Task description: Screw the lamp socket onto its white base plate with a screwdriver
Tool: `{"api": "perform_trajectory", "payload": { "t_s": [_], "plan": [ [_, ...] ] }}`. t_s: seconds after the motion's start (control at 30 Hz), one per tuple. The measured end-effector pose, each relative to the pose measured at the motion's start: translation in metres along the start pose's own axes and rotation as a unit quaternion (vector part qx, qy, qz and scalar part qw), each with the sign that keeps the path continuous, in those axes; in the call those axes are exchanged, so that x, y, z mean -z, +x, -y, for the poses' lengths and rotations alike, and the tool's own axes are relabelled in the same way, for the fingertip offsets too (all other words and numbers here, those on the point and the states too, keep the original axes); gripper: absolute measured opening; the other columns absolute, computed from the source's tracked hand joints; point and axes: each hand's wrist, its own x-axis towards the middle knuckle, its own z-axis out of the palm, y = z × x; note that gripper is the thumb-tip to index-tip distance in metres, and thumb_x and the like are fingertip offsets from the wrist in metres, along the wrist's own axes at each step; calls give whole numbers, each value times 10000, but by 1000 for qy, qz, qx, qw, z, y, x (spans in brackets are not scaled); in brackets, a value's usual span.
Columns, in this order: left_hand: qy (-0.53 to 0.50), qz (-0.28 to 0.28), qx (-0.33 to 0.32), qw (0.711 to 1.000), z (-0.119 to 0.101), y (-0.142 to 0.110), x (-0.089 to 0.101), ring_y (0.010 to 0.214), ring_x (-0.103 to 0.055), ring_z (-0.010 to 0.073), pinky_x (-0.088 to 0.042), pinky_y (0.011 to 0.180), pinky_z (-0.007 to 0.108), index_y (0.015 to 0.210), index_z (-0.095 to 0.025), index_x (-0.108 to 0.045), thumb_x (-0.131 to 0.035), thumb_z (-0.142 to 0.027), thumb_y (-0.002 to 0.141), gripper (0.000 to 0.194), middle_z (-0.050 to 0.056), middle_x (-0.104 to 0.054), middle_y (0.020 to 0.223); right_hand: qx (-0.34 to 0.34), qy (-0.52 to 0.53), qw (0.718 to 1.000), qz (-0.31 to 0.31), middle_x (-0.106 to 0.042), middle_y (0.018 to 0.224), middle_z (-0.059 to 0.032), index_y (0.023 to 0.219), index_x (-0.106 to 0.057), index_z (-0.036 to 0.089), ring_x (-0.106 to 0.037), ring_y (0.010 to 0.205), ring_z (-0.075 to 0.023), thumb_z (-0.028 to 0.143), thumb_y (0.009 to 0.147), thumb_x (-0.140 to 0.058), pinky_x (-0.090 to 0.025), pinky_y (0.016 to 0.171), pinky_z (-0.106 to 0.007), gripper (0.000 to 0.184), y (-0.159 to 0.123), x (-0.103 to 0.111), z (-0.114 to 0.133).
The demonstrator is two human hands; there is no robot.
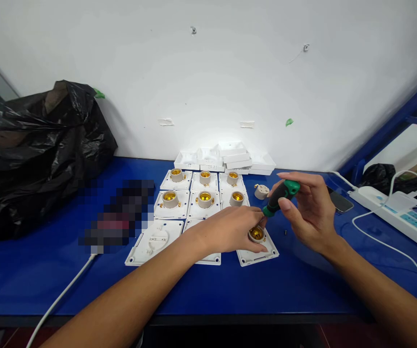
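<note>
My right hand (304, 208) is closed round the green and black handle of a screwdriver (280, 197), which tilts down to the left. Its tip goes toward a round lamp socket (256, 235) with a brass thread, seated on a white square plate (255, 256). My left hand (242, 227) grips that socket from the left, fingers curled round it; part of the plate is hidden beneath. Several white plates with sockets (205, 199) stand in rows behind. Two front plates show no socket in view, one with a bare round mount (157, 240). A loose socket (262, 192) lies beside my right fingertips.
White boxes (201, 157) are piled against the wall. A black plastic bag (41, 159) and a blurred-out object (121, 217) with a white cable are at left. At right are a phone (341, 201), a power strip (404, 217) and a small screw (285, 232) on the blue table (302, 290).
</note>
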Motion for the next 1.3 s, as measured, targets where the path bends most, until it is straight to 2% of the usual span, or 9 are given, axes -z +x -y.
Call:
{"api": "perform_trajectory", "payload": {
  "t_s": [0.47, 1.03, 1.2, 1.3],
  "plan": [
    [-7, 2, 6, 1000, -2, -1, 1, 861, -632, 211, -384, 657, 307, 989, -208, -586, -775, -450, 847, 338, 20, -672, 958, -4, -8, 1000, 3, -657, 987, -31, 1357, -552, 316, -694, 943, -231, 188, 912, -664, -585, 795, -433, 476, 0, 1, -2],
    [-5, -4, -7, 1000, 0, -1, 0, 824, -620, 187, -373, 636, 294, 930, -204, -560, -775, -436, 852, 326, 4, -662, 935, -3, -16, 1000, 0, -665, 974, -34, 1340, -559, 313, -699, 960, -239, 221, 919, -665, -595, 794, -435, 444, 0, 1, -3],
    [-5, -7, -10, 1000, -1, -2, 1, 829, -620, 182, -384, 635, 295, 954, -200, -583, -767, -436, 862, 313, 6, -662, 958, -12, -1, 1000, -29, -657, 939, -32, 1303, -572, 299, -698, 857, -217, 248, 933, -654, -592, 706, -398, 383, 3, -1, 0],
    [1, -7, -6, 1000, -2, -2, 2, 848, -621, 192, -398, 650, 297, 964, -198, -586, -765, -426, 866, 306, 14, -657, 965, -36, 8, 996, -85, -618, 866, -13, 1262, -578, 288, -655, 720, -184, 295, 961, -619, -579, 649, -383, 303, 8, -1, 1]
  ]
}}
